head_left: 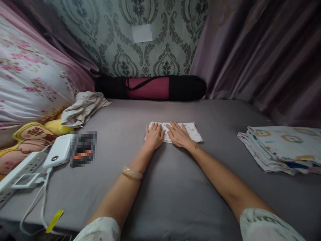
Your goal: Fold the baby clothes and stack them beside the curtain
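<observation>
A folded white cloth with small coloured prints lies flat on the grey bed sheet. My left hand rests palm down on its left end, fingers stretched forward. Beside it, my right hand presses flat on the middle of the same cloth with its fingers spread. Neither hand grips anything. The cloth's right end shows past my right hand, while parts of its left and middle are hidden under my fingers.
At the right lies a stack of folded printed cloths. A black and maroon long bag lies along the wall. On the left are a crumpled cloth, a white power bank, a power strip with cables, and a yellow cushion.
</observation>
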{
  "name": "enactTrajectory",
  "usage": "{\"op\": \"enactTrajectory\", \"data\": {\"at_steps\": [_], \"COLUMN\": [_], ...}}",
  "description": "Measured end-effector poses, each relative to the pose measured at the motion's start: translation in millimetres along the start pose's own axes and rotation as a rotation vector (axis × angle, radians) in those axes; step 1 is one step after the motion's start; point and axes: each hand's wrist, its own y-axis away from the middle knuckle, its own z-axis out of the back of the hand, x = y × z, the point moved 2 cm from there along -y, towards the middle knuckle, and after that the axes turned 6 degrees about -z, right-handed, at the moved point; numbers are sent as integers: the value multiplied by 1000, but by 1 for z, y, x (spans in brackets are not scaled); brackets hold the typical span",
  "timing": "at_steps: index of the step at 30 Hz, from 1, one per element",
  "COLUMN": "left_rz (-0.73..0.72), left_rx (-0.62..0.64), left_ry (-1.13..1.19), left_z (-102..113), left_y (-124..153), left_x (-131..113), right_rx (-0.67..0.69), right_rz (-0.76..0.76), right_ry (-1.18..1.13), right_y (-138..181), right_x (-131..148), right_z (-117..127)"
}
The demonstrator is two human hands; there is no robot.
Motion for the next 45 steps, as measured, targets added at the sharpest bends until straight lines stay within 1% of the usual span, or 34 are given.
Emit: {"op": "enactTrajectory", "data": {"at_steps": [3, 7, 11, 12, 17, 20, 24, 29, 33, 36, 40, 42, 45], "left_rz": [-21, -49, -51, -53, -69, -66, -62, -49, -42, -42, -35, -34, -32], "left_rx": [12, 9, -8, -7, 14, 23, 26, 27, 66, 83, 93, 95, 88], "left_ry": [-34, -82, -88, -84, -85, -98, -104, -119, -158, -191, -212, -218, -234], "left_z": [1, 1, -1, -1, -5, -5, -4, -3, -1, 0, 1, 2, 3], "left_y": [1, 3, 3, 3, 2, 3, 4, 4, 4, 4, 5, 6, 6], "left_x": [1, 1, 1, 1, 2, 3, 3, 5, 5, 4, 3, 3, 4], "right_rx": [-15, 3, -78, -80, 20, 18, 28, -64, 2, 14, 31, 9, -103], "right_rz": [-3, -13, -74, -90, -130, -129, -125, -186, -209, -211, -212, -220, -252], "right_ry": [-9, -61, -57, -52, -62, -61, -76, -35, -5, -3, -13, -15, 19], "right_y": [-1, 2, 8, 9, 12, 11, 10, 11, 11, 10, 10, 11, 12], "right_x": [2, -2, -14, -17, -25, -26, -27, -36, -43, -44, -43, -45, -53], "right_z": [-1, 7, 17, 18, 7, 3, 7, 16, 8, 3, 7, 12, 19]}}
